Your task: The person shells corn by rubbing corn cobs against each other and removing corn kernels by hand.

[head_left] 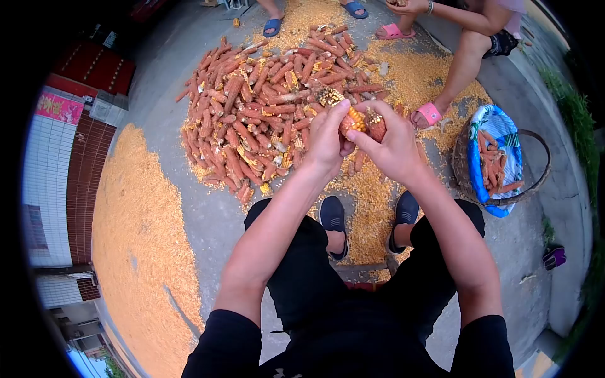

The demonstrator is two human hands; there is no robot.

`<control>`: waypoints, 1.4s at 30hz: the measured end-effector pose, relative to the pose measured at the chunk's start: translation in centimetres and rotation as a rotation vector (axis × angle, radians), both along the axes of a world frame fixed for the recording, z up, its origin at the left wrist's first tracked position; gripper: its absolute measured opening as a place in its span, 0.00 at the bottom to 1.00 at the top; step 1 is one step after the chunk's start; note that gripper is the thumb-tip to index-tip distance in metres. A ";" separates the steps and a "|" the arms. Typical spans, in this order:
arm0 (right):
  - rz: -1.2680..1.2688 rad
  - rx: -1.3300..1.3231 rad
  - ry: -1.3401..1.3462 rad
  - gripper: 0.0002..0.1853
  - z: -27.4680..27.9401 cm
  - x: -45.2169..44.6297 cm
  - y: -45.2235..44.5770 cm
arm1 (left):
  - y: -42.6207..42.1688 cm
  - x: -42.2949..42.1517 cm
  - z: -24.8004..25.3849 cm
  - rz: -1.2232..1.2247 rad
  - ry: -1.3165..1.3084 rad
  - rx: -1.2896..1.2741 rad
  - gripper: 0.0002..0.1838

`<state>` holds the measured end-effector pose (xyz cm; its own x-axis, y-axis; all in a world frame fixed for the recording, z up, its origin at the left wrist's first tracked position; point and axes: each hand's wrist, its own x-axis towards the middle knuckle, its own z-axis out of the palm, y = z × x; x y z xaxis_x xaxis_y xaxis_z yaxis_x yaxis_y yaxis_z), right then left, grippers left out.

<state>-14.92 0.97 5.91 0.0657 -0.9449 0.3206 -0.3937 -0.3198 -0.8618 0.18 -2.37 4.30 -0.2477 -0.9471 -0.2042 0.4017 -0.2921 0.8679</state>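
Above the pile, both my hands meet in front of me with their fingers closed. My left hand (327, 140) grips a corn ear (356, 118) that has yellow kernels on it and darker, patchy kernels toward its upper end. In my right hand (396, 143) is a reddish corncob (376, 128), mostly bare, with a few pale kernels at its top. The right thumb reaches across to the ear, and the two pieces press close together. Fingers hide the lower parts of both. Behind them lies a heap of stripped reddish cobs (252, 120).
Loose kernels (362, 220) cover the ground between my shoes, and a wide kernel spread (142, 252) lies left. A handled basket (463, 167) with a blue-white liner holds cobs at right. Another person's leg (463, 69) and pink sandal (428, 115) are close by; blue slippers (272, 27) stand beyond.
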 end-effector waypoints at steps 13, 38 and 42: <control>-0.073 0.048 -0.323 0.13 -2.3 1.4 -0.4 | 1.0 -1.5 0.5 0.016 -0.001 -0.001 0.18; -0.046 0.466 -0.816 0.16 -0.4 1.0 -0.8 | 0.5 -0.5 -1.1 -0.016 -0.129 -0.240 0.20; 0.103 0.394 -0.815 0.15 -0.8 0.1 -0.2 | -0.1 0.3 1.3 -0.166 -0.003 -0.231 0.26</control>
